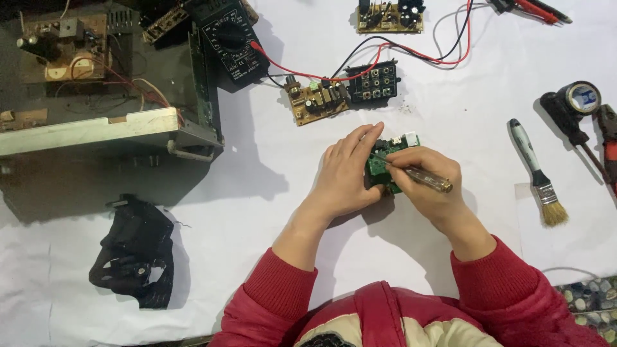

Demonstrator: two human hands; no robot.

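Note:
A small green circuit board (390, 149) sits between my hands on the white sheet. My left hand (350, 170) grips its left edge, fingers curled over the top. My right hand (429, 183) is closed around a screwdriver (429, 180) with a clear amber handle. Its thin shaft points left onto the green circuit board. Most of that board is hidden under my fingers.
Behind my hands lie a brown circuit board (315, 101), a black connector block (374, 82) and a black multimeter (232, 40) with red and black leads. An opened metal chassis (103, 128) fills the left. A paintbrush (538, 173) and tape roll (581, 97) lie right; black plastic part (134, 252) lower left.

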